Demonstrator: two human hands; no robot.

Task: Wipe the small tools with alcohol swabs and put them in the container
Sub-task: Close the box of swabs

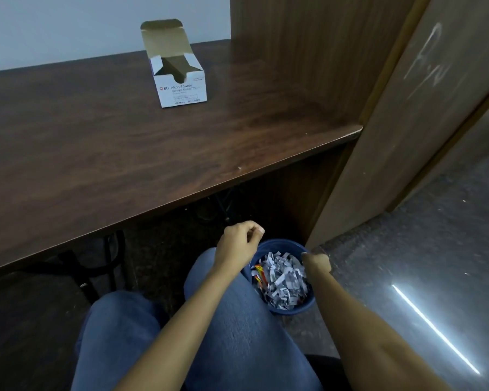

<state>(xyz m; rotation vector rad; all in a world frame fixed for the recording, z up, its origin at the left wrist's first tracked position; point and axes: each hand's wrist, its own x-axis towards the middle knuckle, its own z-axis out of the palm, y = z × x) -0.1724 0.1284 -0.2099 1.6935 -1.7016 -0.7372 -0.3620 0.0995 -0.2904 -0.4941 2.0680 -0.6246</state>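
Left hand and right hand flank bin rim.

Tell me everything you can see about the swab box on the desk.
The swab box is a small white cardboard carton printed "BD Alcohol Swabs". It stands upright on the dark wooden desk, towards the back. Its top flap is raised, showing the brown inside; whether swabs remain I cannot tell. Only the desk touches it.
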